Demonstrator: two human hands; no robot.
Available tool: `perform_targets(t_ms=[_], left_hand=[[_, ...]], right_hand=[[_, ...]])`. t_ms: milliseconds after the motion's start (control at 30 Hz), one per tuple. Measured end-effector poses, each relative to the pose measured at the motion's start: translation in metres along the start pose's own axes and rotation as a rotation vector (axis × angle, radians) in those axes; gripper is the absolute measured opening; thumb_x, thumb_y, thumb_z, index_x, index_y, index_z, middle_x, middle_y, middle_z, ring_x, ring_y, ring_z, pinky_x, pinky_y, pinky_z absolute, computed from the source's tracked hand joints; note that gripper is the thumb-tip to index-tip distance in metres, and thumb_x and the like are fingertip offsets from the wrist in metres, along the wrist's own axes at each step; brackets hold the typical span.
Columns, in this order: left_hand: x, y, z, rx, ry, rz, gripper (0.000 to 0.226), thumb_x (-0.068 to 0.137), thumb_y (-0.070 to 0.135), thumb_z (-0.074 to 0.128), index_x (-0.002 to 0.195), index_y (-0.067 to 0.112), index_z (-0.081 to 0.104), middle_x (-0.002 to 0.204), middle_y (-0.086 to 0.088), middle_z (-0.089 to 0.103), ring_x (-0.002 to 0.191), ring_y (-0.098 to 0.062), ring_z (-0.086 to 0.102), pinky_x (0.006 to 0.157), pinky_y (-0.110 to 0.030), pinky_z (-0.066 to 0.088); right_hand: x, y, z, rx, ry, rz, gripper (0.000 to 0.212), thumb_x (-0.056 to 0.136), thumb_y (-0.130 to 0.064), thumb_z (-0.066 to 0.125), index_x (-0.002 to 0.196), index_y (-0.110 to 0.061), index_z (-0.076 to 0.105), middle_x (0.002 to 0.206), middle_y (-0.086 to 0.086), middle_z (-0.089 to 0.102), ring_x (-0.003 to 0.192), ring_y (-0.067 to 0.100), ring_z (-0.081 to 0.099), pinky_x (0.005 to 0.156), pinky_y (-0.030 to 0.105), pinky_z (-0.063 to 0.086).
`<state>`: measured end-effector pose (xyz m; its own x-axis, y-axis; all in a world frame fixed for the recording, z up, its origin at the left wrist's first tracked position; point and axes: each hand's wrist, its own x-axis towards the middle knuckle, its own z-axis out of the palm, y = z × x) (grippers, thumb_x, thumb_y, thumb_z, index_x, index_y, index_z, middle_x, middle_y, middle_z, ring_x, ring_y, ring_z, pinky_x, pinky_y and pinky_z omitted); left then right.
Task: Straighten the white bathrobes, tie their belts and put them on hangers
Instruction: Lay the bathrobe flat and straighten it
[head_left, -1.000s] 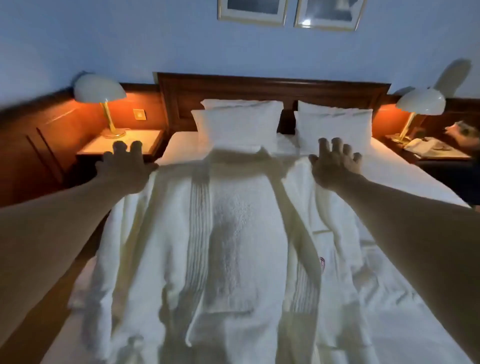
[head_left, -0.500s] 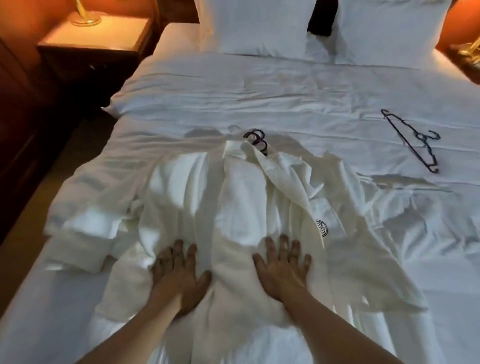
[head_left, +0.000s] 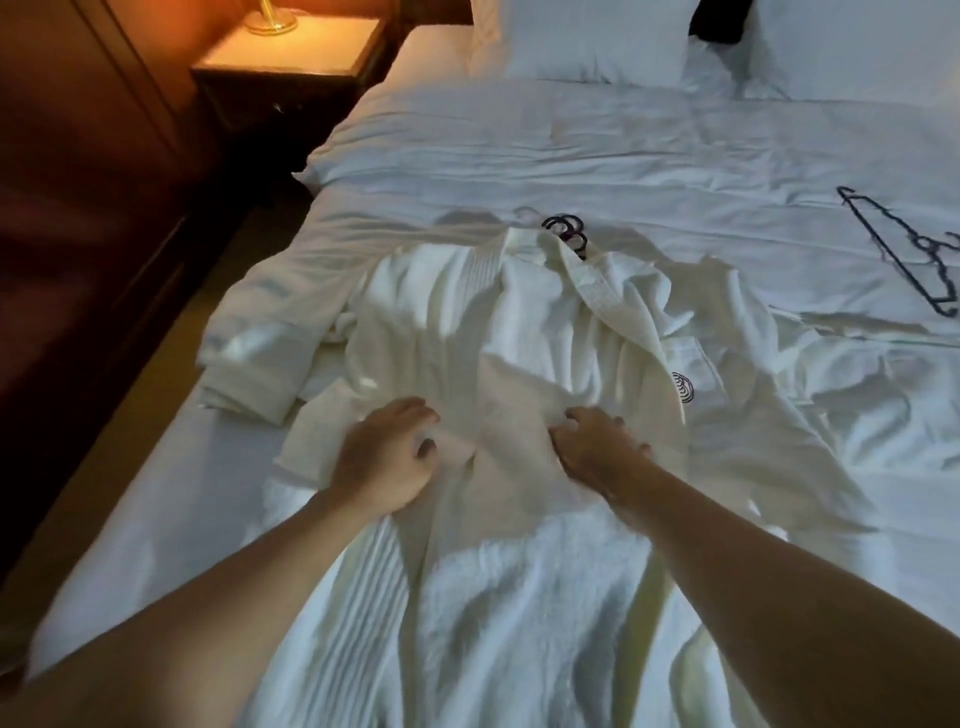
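the white terry-cloth bathrobe (head_left: 519, 364) lies front-up across the middle of the frame on the white-sheeted bed (head_left: 623, 145), collar toward the pillows, with the hook of a black hanger (head_left: 566, 231) showing at its neck, so it looks already hung. the embroidered dark emblem (head_left: 682, 387) on the chest sits right of centre, and one sleeve (head_left: 249, 364) is folded out toward the left edge of the bed. a second thin black wire hanger (head_left: 904, 249) lies bare on the sheet at the right of the frame, well apart from the robe.

expect the cloth to be soft, thick and limp: fairly heavy for fabric, not slippery and not fragile, but it will bunch and drag on the sheet rather than slide. take it by the front panels or the ribbed lapel band, where the doubled edge gives you something firm to gather, and find the belt at waist level; i cannot make out the belt here.

your left hand (head_left: 382, 457) sits palm-down on the robe's left front panel, fingers bent and apparently gathering cloth, thumb toward the centre. your right hand (head_left: 597, 447) sits on the right panel just below the emblem, fingertips curled and digging into the fabric. whether either truly pinches a fold is hard to tell. both forearms reach in from the lower corners, hands near each other at the waist.
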<state>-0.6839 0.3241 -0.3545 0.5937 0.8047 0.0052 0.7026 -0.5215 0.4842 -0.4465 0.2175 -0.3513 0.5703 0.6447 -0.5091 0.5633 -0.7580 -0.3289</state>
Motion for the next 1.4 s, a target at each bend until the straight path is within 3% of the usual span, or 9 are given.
perform_targets(t_ms=[167, 267, 433, 600, 733, 900, 1067, 1200, 1400], left_hand=[[-0.094, -0.014, -0.031, 0.041, 0.425, -0.114, 0.027, 0.072, 0.011, 0.065, 0.097, 0.022, 0.068, 0.106, 0.002, 0.066, 0.091, -0.028, 0.064, 0.072, -0.04, 0.05], [-0.127, -0.04, -0.039, -0.029, 0.386, -0.427, 0.022, 0.077, 0.009, 0.069, 0.088, 0.024, 0.059, 0.097, -0.001, 0.06, 0.09, -0.03, 0.058, 0.072, -0.043, 0.051], [-0.149, -0.058, -0.043, -0.363, 0.154, -0.701, 0.018, 0.095, 0.04, 0.06, 0.09, 0.023, 0.059, 0.087, 0.0, 0.066, 0.077, -0.018, 0.062, 0.071, -0.037, 0.051], [-0.164, -0.082, -0.041, -0.357, 0.132, -0.61, 0.044, 0.078, 0.06, 0.062, 0.107, 0.028, 0.062, 0.109, 0.002, 0.063, 0.094, -0.018, 0.064, 0.081, -0.041, 0.055], [-0.168, -0.096, -0.049, -0.416, 0.039, -0.669, 0.079, 0.071, 0.073, 0.061, 0.138, 0.035, 0.045, 0.132, 0.0, 0.054, 0.118, -0.027, 0.058, 0.098, -0.049, 0.05], [-0.169, -0.091, -0.065, -0.438, -0.054, -0.604, 0.058, 0.087, 0.055, 0.068, 0.136, 0.032, 0.047, 0.106, 0.003, 0.063, 0.092, -0.016, 0.064, 0.078, -0.039, 0.053], [-0.174, -0.078, -0.065, -0.566, -0.174, -0.553, 0.047, 0.093, 0.043, 0.065, 0.131, 0.017, 0.058, 0.119, -0.005, 0.064, 0.101, -0.021, 0.064, 0.085, -0.036, 0.051], [-0.195, -0.07, -0.057, -0.609, -0.268, -0.491, 0.023, 0.103, 0.033, 0.052, 0.113, 0.017, 0.065, 0.102, 0.007, 0.068, 0.096, -0.013, 0.064, 0.077, -0.025, 0.045], [-0.219, -0.078, -0.057, -1.308, -0.287, -0.959, 0.037, 0.097, 0.029, 0.058, 0.121, 0.002, 0.066, 0.117, -0.021, 0.071, 0.109, -0.039, 0.068, 0.101, -0.047, 0.049]], right_hand=[[-0.09, -0.055, 0.006, 0.279, 0.401, -0.418, 0.025, 0.088, -0.018, 0.053, 0.108, -0.02, 0.068, 0.11, 0.001, 0.064, 0.102, 0.025, 0.062, 0.087, 0.04, 0.051], [-0.142, -0.094, 0.028, 0.294, 0.147, -0.388, 0.02, 0.09, -0.027, 0.053, 0.1, -0.016, 0.066, 0.099, 0.005, 0.068, 0.092, 0.027, 0.065, 0.078, 0.036, 0.054], [-0.169, -0.117, 0.089, 0.259, -0.235, -0.064, 0.066, 0.096, -0.04, 0.056, 0.144, 0.003, 0.037, 0.141, 0.018, 0.054, 0.131, 0.033, 0.052, 0.106, 0.035, 0.041], [-0.177, -0.113, 0.122, 0.656, -0.009, 0.121, 0.046, 0.09, -0.021, 0.068, 0.116, -0.019, 0.03, 0.126, 0.016, 0.061, 0.114, 0.035, 0.062, 0.09, 0.031, 0.046], [-0.191, -0.106, 0.117, 0.963, -0.045, 0.069, 0.046, 0.093, -0.015, 0.067, 0.127, -0.024, 0.037, 0.123, 0.005, 0.063, 0.106, 0.021, 0.064, 0.094, 0.037, 0.053], [-0.203, -0.08, 0.085, 1.116, 0.256, 0.0, 0.035, 0.089, -0.019, 0.067, 0.124, -0.014, 0.066, 0.109, 0.004, 0.075, 0.1, 0.023, 0.07, 0.089, 0.039, 0.058], [-0.218, -0.049, 0.064, 1.489, 0.665, 0.067, 0.016, 0.093, -0.017, 0.065, 0.105, -0.019, 0.075, 0.089, -0.002, 0.076, 0.086, 0.019, 0.069, 0.073, 0.029, 0.056], [-0.23, -0.02, 0.096, 1.164, 0.254, 0.232, 0.028, 0.09, -0.046, 0.071, 0.094, -0.018, 0.071, 0.083, 0.003, 0.075, 0.081, 0.022, 0.072, 0.071, 0.037, 0.059], [-0.261, -0.004, 0.134, 0.973, -0.318, 0.148, 0.024, 0.091, -0.027, 0.074, 0.11, -0.012, 0.069, 0.087, 0.004, 0.078, 0.072, 0.015, 0.074, 0.06, 0.029, 0.054]])
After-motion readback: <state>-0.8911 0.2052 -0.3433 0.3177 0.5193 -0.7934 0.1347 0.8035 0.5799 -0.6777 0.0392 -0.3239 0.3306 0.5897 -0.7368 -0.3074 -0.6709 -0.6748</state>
